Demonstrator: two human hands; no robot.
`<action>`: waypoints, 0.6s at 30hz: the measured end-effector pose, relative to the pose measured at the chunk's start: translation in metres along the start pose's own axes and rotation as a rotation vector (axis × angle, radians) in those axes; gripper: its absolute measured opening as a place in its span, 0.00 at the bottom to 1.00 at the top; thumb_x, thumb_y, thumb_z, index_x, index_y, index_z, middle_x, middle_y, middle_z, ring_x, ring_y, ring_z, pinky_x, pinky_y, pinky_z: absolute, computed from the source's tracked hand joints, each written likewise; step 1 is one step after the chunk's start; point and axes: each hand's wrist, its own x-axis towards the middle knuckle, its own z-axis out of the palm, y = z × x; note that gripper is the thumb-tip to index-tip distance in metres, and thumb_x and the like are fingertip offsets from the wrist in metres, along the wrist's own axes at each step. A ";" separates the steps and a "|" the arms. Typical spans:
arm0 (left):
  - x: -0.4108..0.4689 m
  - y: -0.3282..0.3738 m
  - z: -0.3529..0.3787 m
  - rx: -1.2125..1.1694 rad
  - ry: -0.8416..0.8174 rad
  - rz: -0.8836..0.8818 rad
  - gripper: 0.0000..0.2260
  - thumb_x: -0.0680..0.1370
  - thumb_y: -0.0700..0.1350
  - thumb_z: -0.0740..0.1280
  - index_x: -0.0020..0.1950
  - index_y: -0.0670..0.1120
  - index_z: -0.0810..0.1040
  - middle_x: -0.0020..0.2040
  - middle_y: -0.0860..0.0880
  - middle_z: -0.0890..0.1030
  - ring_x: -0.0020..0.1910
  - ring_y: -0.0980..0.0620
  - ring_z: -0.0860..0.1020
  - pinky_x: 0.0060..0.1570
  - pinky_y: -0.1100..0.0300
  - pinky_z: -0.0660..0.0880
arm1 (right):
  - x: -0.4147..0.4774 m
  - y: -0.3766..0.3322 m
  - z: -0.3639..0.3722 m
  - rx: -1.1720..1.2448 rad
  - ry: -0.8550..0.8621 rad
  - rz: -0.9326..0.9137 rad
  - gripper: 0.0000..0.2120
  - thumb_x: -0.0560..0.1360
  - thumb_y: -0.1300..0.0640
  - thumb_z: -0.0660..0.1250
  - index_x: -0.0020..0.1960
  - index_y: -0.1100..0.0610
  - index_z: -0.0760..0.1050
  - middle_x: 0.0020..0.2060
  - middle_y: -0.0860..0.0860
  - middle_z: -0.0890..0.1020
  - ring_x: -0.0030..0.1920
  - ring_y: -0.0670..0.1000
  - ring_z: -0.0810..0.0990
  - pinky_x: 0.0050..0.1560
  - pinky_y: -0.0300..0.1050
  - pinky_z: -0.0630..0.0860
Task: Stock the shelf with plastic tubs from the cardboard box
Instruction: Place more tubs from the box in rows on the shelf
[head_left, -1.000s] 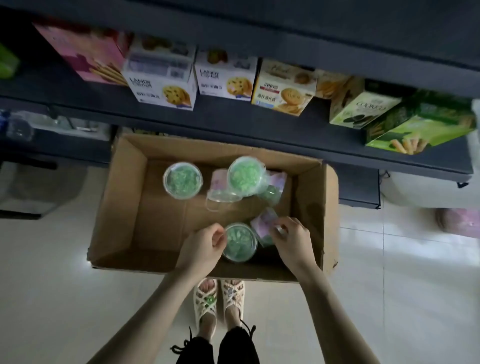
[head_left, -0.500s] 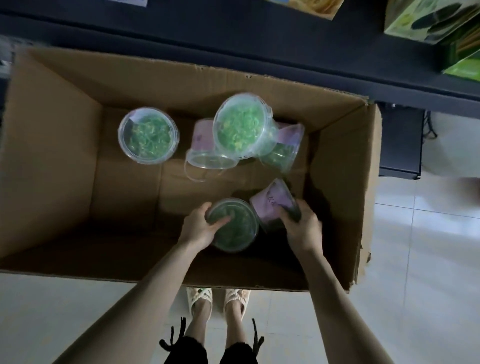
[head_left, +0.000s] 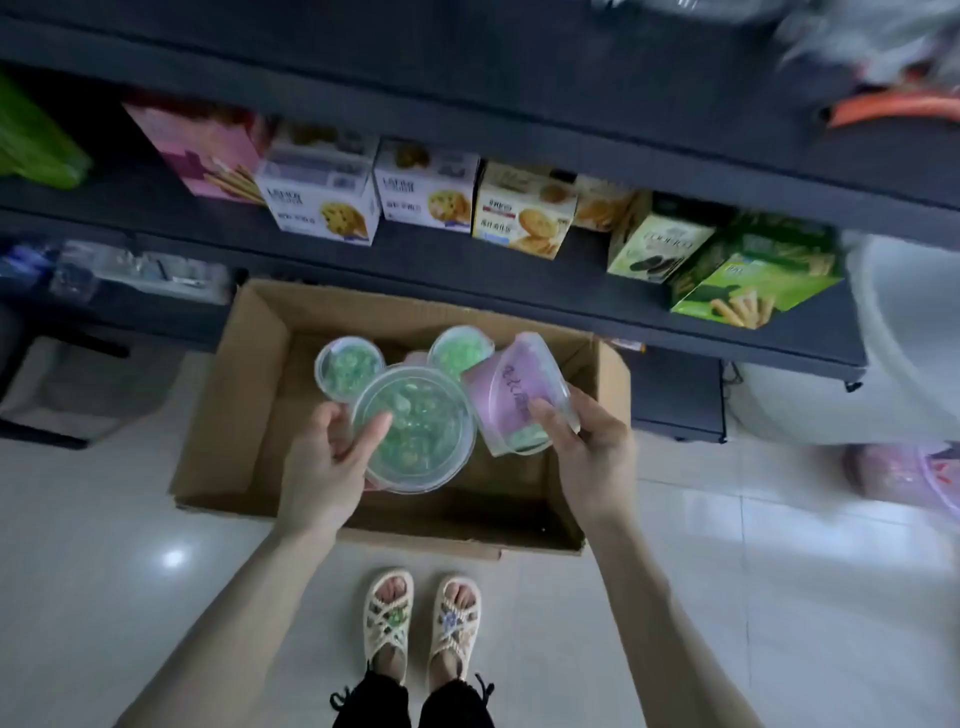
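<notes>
Green-filled tub (head_left: 415, 428) lid-up, gripped in my left hand (head_left: 324, 467); pink-labelled tub (head_left: 519, 400) tipped sideways, gripped in my right hand (head_left: 592, 457). Both hang over the cardboard box (head_left: 249, 415), shelf (head_left: 467, 260) just beyond, far side.

Box (head_left: 223, 426) on floor (head_left: 104, 571) before shelf (head_left: 415, 260)

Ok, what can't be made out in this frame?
Head view:
- Tub count in the cardboard box: the lid-up tub in the left hand and the pink-labelled tub in the right hand cover its middle.
- Goods at top right: motion-blurred, cut by the edge.
- Pink label's writing: too blurred.
</notes>
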 end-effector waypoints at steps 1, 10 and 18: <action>-0.013 0.031 -0.010 -0.019 0.040 0.056 0.09 0.72 0.55 0.69 0.46 0.53 0.72 0.43 0.52 0.79 0.37 0.60 0.81 0.26 0.65 0.77 | -0.002 -0.029 -0.013 -0.027 0.018 -0.067 0.18 0.69 0.30 0.64 0.53 0.37 0.79 0.44 0.37 0.83 0.43 0.39 0.80 0.43 0.37 0.74; -0.057 0.270 -0.104 -0.323 0.238 0.403 0.16 0.68 0.63 0.67 0.42 0.52 0.73 0.43 0.49 0.80 0.45 0.46 0.80 0.48 0.43 0.78 | -0.018 -0.302 -0.105 0.181 0.180 -0.607 0.18 0.70 0.47 0.72 0.57 0.52 0.80 0.52 0.47 0.83 0.52 0.44 0.81 0.52 0.41 0.77; -0.031 0.411 -0.156 -0.514 0.363 0.603 0.15 0.72 0.56 0.70 0.39 0.48 0.68 0.39 0.49 0.76 0.36 0.54 0.77 0.23 0.68 0.72 | -0.002 -0.441 -0.119 0.101 0.387 -0.869 0.17 0.70 0.50 0.74 0.57 0.51 0.80 0.50 0.45 0.76 0.54 0.54 0.77 0.54 0.50 0.75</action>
